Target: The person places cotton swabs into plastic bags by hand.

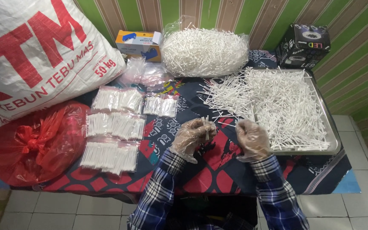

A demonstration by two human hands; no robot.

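Observation:
Both my hands wear thin clear plastic gloves over plaid sleeves. My left hand (191,137) is closed around a small bundle of white cotton swabs (205,124), held upright above the patterned cloth. My right hand (252,138) is curled at the near edge of the metal tray (329,124), touching loose swabs there; whether it holds any I cannot tell. A big heap of loose swabs (277,102) fills the tray and spills onto the cloth. Several filled clear packets of swabs (113,125) lie in rows to the left.
A clear bag full of swabs (204,52) stands at the back. Beside it lies a blue and yellow glove box (138,43). A black carton (303,46) sits back right. A large white sack (35,55) and a red plastic bag (33,142) occupy the left.

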